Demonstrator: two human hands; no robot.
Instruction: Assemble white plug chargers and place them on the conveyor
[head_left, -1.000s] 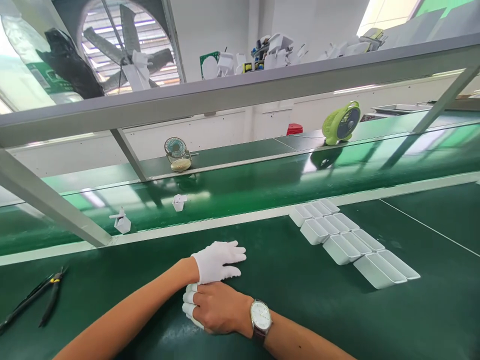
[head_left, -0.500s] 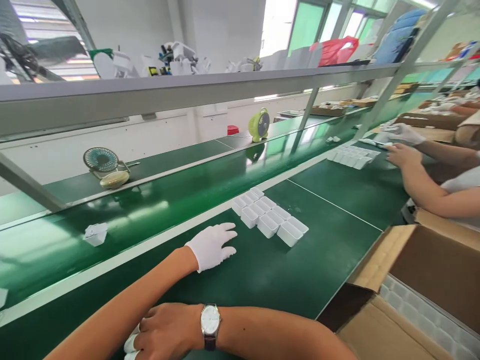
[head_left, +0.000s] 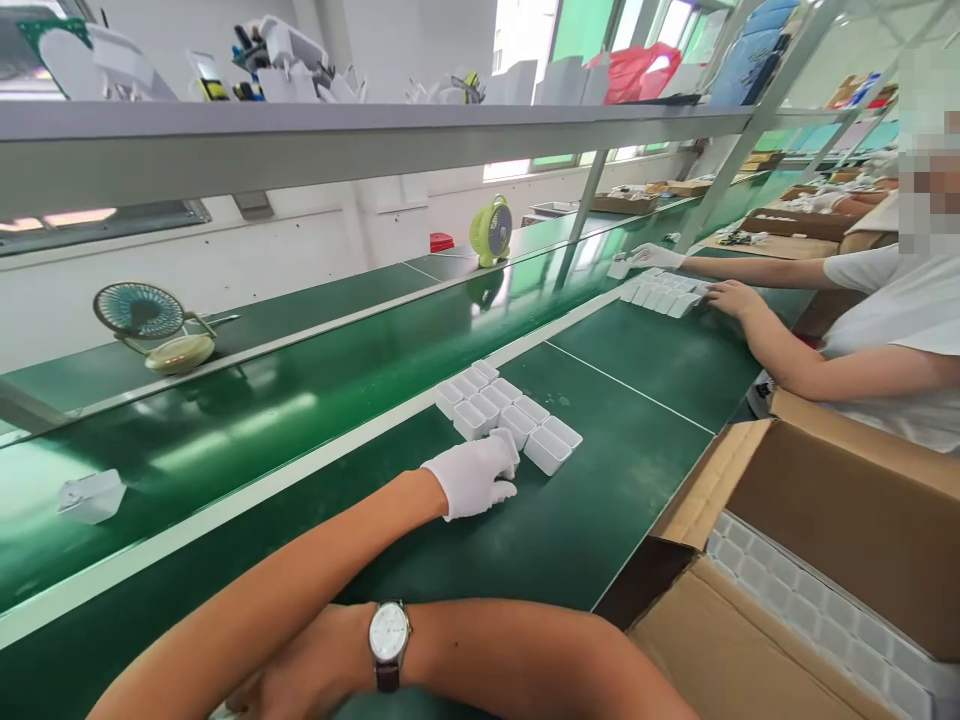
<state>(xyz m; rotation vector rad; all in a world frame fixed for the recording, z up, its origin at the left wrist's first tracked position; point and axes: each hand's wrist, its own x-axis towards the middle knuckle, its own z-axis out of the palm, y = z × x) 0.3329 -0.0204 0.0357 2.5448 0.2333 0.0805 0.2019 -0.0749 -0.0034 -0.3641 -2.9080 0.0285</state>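
Note:
My left hand (head_left: pixel 476 478), in a white glove, reaches across the green bench to a block of small white plastic cases (head_left: pixel 510 410). Its fingers are curled against the nearest case of the block. My left forearm crosses over my right arm. My right hand (head_left: pixel 300 675) lies low at the near edge, a wristwatch (head_left: pixel 389 636) on its wrist. Its fingers are hidden under my left forearm.
An open cardboard box (head_left: pixel 817 510) holding white cases stands at the right. A co-worker's hands (head_left: pixel 731 297) rest by another set of white cases (head_left: pixel 664 295). A white part (head_left: pixel 94 495) lies on the conveyor belt. Two small fans (head_left: pixel 491 228) stand behind it, under a shelf.
My view has swung to the right. My left hand has moved right from the bare bench to the block of cases and curled its fingers. My right hand has dropped toward the frame's lower edge.

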